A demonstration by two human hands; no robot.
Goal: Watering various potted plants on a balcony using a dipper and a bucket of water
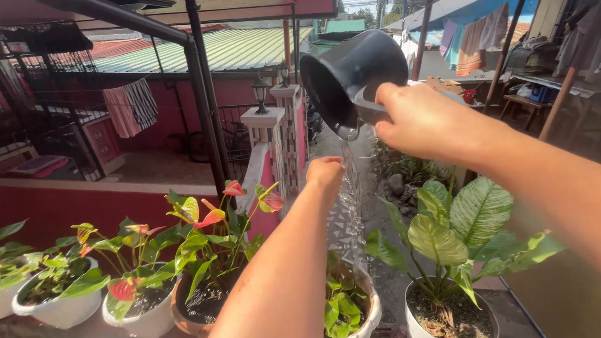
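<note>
We hold a dark dipper (350,77) up high in our right hand (422,121), fingers wrapped tight around its handle, the open mouth tipped down and to the left. A stream of water (348,200) falls from its lip, straight down toward the small green plant (342,307) in a white pot (369,323) at the bottom of the view. Our left hand (326,173) is stretched out just beside the falling water, closed into a loose fist and holding nothing; the water runs past its right side, and we cannot tell whether it touches the knuckles.

To the right stands a broad-leaved plant (449,230) with pale-streaked leaves in another white pot (416,328). To the left, a row of plants with red and pink blooms (209,219) sits in white pots (59,311) and one brown pot (186,319) along the ledge. Behind them are a pink wall (82,203) and washing on a line (132,105).
</note>
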